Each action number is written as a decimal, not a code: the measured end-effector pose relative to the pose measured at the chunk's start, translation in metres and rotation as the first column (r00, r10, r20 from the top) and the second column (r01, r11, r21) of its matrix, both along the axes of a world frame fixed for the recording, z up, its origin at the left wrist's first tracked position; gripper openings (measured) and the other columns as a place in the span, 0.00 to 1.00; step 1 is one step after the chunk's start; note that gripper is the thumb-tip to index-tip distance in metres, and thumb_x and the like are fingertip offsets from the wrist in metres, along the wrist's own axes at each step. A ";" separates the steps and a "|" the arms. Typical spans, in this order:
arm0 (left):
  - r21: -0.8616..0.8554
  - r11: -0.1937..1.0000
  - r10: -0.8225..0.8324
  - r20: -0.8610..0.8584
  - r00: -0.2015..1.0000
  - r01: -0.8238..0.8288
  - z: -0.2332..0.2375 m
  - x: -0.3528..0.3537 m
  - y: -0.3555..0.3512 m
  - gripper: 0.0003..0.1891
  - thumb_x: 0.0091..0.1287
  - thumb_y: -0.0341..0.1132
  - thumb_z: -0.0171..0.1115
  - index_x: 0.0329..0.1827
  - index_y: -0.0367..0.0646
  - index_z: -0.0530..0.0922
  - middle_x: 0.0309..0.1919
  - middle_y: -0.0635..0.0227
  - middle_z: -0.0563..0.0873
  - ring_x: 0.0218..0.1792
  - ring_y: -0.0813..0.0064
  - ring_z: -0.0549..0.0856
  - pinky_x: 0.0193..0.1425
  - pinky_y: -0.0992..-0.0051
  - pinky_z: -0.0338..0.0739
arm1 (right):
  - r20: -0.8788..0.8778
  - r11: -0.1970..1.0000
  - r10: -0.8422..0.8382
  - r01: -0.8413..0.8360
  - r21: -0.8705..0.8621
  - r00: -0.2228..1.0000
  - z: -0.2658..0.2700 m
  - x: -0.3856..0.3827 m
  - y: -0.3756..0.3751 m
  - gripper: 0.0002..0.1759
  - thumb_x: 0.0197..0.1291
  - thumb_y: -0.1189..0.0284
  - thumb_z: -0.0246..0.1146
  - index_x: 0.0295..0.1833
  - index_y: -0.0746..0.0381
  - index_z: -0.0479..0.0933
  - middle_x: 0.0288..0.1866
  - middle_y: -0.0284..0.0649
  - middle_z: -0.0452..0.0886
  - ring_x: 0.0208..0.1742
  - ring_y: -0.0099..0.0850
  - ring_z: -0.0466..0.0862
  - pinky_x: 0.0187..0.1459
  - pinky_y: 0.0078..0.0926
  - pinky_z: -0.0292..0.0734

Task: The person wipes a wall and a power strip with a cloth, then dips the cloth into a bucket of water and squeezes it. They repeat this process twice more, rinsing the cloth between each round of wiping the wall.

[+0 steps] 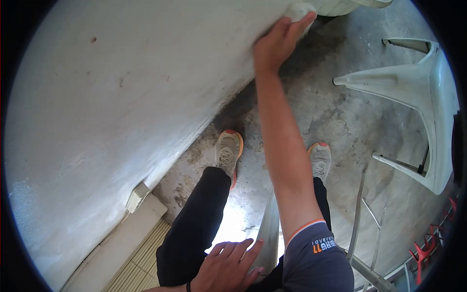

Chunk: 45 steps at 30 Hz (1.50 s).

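Cloth: a pale wad, cloth or sponge, too blurred to settle which. It is sitting high on the white wall, close to the top edge of the view.

Right hand is reaching for it with the arm stretching out long. Grip: fingers are lying together over the cloth, pinning it flat against the wall. The thumb is hidden, so I cannot tell whether it is curling underneath.

Left hand is resting low, near the body. Grip: fingers are spreading apart over a grey metal rail and closing on nothing. A black band is sitting on the wrist.

Outward: black trousers and grey shoes are standing on a stained concrete floor. A white plastic chair is standing to the right, well apart from the person. Thin metal bars and red plastic pieces are showing at lower right. A small wall box is sitting just above a beige ledge at lower left.

Judgement: the step in hand is looking like a wiping stroke on the wall, taken at full reach. A further stroke would be calling for even pressure through the flat fingers so the cloth is not slipping free, with the left hand bracing on the rail.
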<state>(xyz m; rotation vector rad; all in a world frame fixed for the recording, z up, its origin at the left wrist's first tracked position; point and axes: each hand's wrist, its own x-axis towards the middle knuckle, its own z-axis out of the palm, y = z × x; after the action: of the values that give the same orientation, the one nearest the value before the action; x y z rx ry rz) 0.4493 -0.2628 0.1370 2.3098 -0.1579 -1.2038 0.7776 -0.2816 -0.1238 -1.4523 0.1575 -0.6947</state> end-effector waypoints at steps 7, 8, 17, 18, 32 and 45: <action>-0.003 0.995 0.104 -0.029 0.994 -0.104 -0.004 -0.026 0.007 0.31 0.63 0.40 0.65 0.70 0.40 0.71 0.59 0.55 0.80 0.58 0.56 0.80 0.64 0.60 0.71 | -0.506 0.931 0.254 -0.068 0.357 0.824 -0.118 -0.005 -0.017 0.36 0.77 0.63 0.38 0.83 0.66 0.38 0.85 0.51 0.44 0.85 0.45 0.48 0.80 0.35 0.46; 0.003 0.996 0.094 -0.028 0.995 -0.094 -0.005 -0.028 0.009 0.31 0.63 0.40 0.65 0.70 0.40 0.71 0.59 0.55 0.80 0.58 0.56 0.80 0.64 0.59 0.71 | -0.572 0.922 0.259 -0.022 0.388 0.778 -0.139 -0.017 -0.010 0.36 0.76 0.60 0.41 0.84 0.57 0.41 0.80 0.48 0.56 0.78 0.42 0.59 0.76 0.34 0.53; -0.077 0.996 0.039 -0.027 0.999 -0.041 0.007 -0.045 0.025 0.31 0.63 0.41 0.65 0.69 0.41 0.71 0.60 0.55 0.80 0.58 0.56 0.79 0.64 0.59 0.70 | -0.579 0.977 0.100 0.030 0.210 0.809 -0.090 -0.106 0.030 0.34 0.79 0.62 0.43 0.84 0.60 0.44 0.81 0.51 0.59 0.75 0.41 0.68 0.73 0.31 0.58; -0.101 0.994 0.049 -0.017 0.999 -0.051 0.008 -0.047 0.027 0.30 0.64 0.42 0.65 0.69 0.41 0.71 0.60 0.55 0.80 0.59 0.56 0.79 0.64 0.59 0.70 | -0.428 0.992 0.047 0.009 0.128 0.903 -0.078 -0.120 0.037 0.34 0.79 0.63 0.44 0.83 0.64 0.44 0.81 0.55 0.56 0.78 0.44 0.64 0.75 0.33 0.55; -0.090 0.993 0.066 -0.094 0.993 -0.075 0.004 -0.055 0.042 0.31 0.64 0.44 0.62 0.71 0.43 0.70 0.61 0.59 0.79 0.59 0.58 0.80 0.63 0.60 0.70 | 0.015 0.999 0.022 -0.022 0.027 1.000 -0.032 -0.094 0.071 0.37 0.78 0.63 0.46 0.83 0.67 0.40 0.80 0.60 0.54 0.81 0.44 0.57 0.77 0.31 0.51; -0.045 0.994 0.092 -0.130 0.987 -0.099 0.002 -0.050 0.043 0.31 0.64 0.39 0.62 0.71 0.43 0.70 0.61 0.57 0.79 0.59 0.56 0.79 0.63 0.59 0.70 | -0.582 0.970 0.040 0.109 0.218 0.812 -0.110 -0.109 0.029 0.33 0.79 0.65 0.45 0.82 0.68 0.47 0.79 0.51 0.62 0.75 0.38 0.68 0.73 0.32 0.60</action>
<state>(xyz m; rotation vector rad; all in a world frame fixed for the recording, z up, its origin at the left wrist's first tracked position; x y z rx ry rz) 0.3998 -0.2197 0.1395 2.1631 -0.0310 -1.2795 0.6690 -0.2524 -0.2333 -1.3865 0.7283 -0.2195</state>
